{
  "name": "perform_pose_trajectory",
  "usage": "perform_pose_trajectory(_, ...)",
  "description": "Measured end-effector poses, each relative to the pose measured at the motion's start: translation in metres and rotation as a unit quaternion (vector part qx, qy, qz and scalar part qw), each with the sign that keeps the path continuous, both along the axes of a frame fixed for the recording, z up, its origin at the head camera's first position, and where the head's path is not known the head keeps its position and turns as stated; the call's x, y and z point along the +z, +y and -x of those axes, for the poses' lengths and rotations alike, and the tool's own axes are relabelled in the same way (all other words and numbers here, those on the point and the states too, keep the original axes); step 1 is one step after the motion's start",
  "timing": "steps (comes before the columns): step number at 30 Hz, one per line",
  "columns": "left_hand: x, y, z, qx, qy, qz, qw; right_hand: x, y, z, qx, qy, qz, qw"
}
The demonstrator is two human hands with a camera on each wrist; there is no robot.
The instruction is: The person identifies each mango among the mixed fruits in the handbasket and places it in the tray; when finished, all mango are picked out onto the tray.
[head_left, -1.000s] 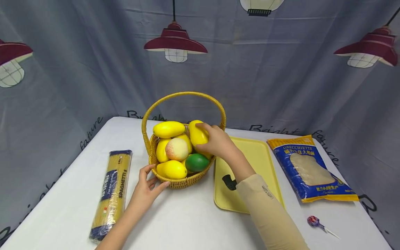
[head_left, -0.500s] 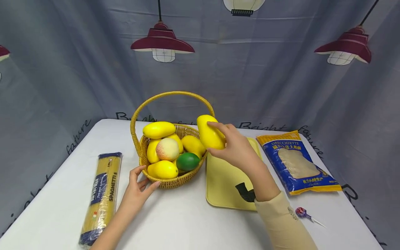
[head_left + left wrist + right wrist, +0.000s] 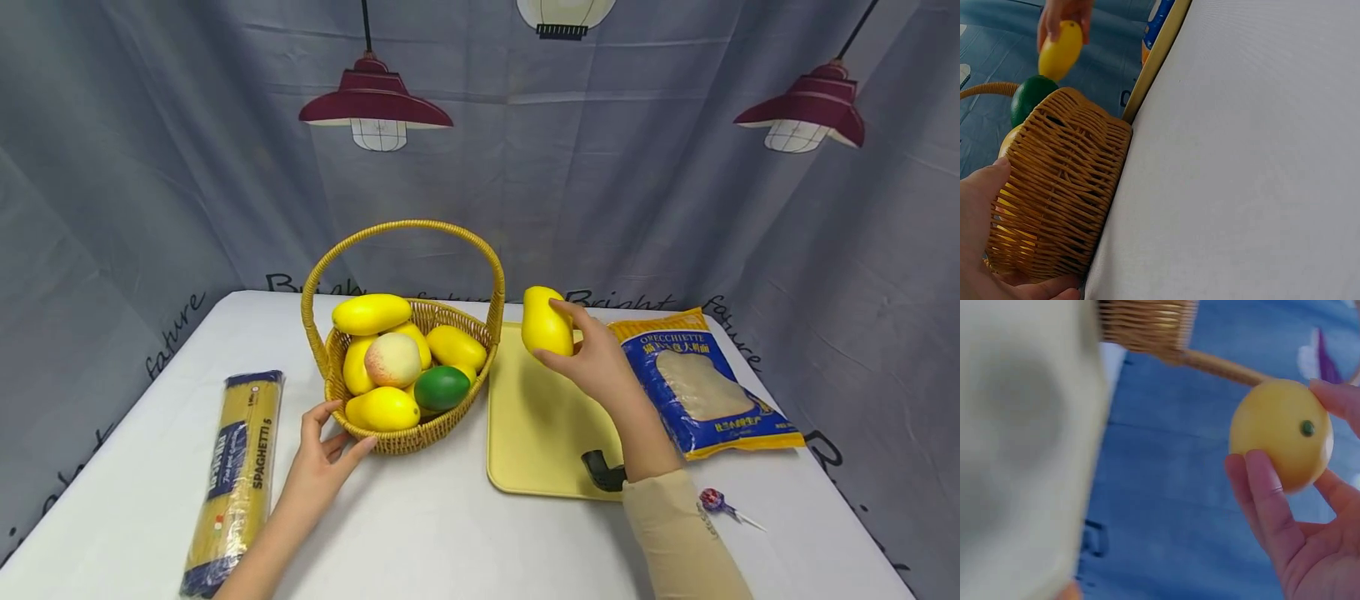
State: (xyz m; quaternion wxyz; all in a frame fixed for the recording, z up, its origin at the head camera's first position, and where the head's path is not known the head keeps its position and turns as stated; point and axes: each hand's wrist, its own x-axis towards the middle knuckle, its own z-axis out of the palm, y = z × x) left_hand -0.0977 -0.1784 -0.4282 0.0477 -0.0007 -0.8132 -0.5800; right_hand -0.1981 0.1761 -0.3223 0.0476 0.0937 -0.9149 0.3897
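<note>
My right hand point(image 3: 596, 354) holds a yellow mango point(image 3: 547, 322) in the air above the tray's far part, fingers and thumb around it. The mango's stem end with a green spot faces the camera in the right wrist view. At the near left side of the wicker basket point(image 3: 420, 437), my left hand point(image 3: 318, 458) grips its wall, thumb and fingers spread along the weave. Several yellow mangoes point(image 3: 371, 313), a pale peach point(image 3: 393, 360) and a green fruit point(image 3: 442, 388) lie in the basket under its tall handle.
A yellow tray point(image 3: 517, 450) lies right of the basket, with a black pipe-shaped object point(image 3: 602, 472) on it. The orecchiette bag point(image 3: 705, 387) overlaps the right side. A lollipop point(image 3: 716, 501) lies at front right, a spaghetti pack point(image 3: 236, 483) at left.
My right hand has lifted the mango out of the basket and carried it right, over the tray. The left hand stays at the basket. The head view has shifted slightly right.
</note>
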Motion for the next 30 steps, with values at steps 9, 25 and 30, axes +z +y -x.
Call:
perform_pose_trajectory(9, -0.002, 0.0, 0.001, 0.003, -0.002, -0.007, 1.0, -0.056, -0.006, 0.034, -0.036, -0.097, 0.05, 0.9934)
perform_pose_trajectory(25, -0.001, 0.001, 0.0, 0.001, 0.006, -0.005, 1.0, -0.079, -0.031, 0.053, -0.047, -0.127, 0.077, 0.9879)
perform_pose_trajectory(30, -0.002, 0.0, 0.001, 0.0, 0.004, -0.006, 1.0, -0.08, -0.033, 0.056, -0.05, -0.133, 0.075, 0.987)
